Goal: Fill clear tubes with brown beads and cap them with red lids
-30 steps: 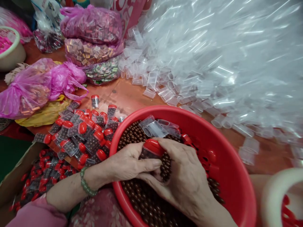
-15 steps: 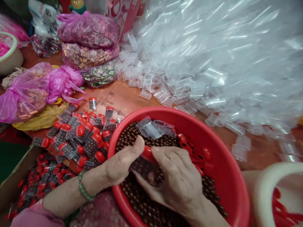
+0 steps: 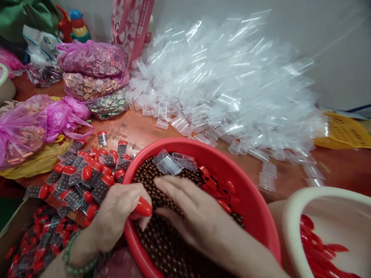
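Observation:
My left hand, with a green bead bracelet at the wrist, is wrapped round a red-capped container at the left rim of the red basin. Only its red cap shows; the rest is hidden in the hand. My right hand is over the dark brown beads, fingers stretched out and slightly blurred, holding nothing visible. Clear sleeves lie on the beads at the back of the basin. Red caps lie along its right side.
Filled red-capped containers are heaped left of the basin, with more in a box below. A large pile of clear sleeves lies behind. At right are a cream bucket and a yellow basket. Pink bags stand back left.
My left hand has moved left and down with the red-capped container. The right hand has let go of it and opened over the beads. The camera view has shifted to the right.

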A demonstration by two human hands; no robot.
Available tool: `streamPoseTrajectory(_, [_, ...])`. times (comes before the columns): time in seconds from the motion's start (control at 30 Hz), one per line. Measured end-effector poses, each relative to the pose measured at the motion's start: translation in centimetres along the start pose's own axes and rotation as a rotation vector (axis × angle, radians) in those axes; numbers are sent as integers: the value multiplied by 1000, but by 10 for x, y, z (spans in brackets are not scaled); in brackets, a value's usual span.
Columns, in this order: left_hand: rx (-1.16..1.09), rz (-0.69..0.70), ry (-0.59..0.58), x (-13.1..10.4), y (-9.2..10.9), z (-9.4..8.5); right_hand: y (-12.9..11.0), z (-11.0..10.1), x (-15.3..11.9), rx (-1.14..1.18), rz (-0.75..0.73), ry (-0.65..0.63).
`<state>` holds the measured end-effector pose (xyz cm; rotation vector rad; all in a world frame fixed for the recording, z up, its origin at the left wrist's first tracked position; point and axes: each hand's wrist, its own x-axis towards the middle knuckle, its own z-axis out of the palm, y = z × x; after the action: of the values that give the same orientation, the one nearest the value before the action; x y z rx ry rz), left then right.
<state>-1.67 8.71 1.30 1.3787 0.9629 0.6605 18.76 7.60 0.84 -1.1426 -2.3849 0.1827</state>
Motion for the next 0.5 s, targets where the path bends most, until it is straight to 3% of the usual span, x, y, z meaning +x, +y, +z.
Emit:
streamPoseTrajectory(0.03, [52, 41, 47, -4, 7, -9, 13, -4, 3, -74, 42, -33])
streamPoseTrajectory(0.1, [320, 83, 279, -10, 13, -28, 38, -7, 8, -171, 74, -141])
streamPoseTrajectory(0.17, [688, 75, 525, -12, 10, -48, 58, -6, 13, -178, 125, -272])
streamPoseTrajectory(0.23, [1016, 49, 685, -10, 0, -64, 68, -1, 18, -114, 166, -363])
streamPoseTrajectory(0.3, [1206, 56, 752, -6, -10, -74, 70, 4, 22, -76, 230, -377])
streamPoseTrajectory(0.37, [1252, 134, 753, -1, -16, -74, 67, 9, 24, -80, 304, -330])
streamPoseTrajectory(0.5, [1098, 421, 719, 7, -14, -45, 58, 13, 19, 16, 334, -157])
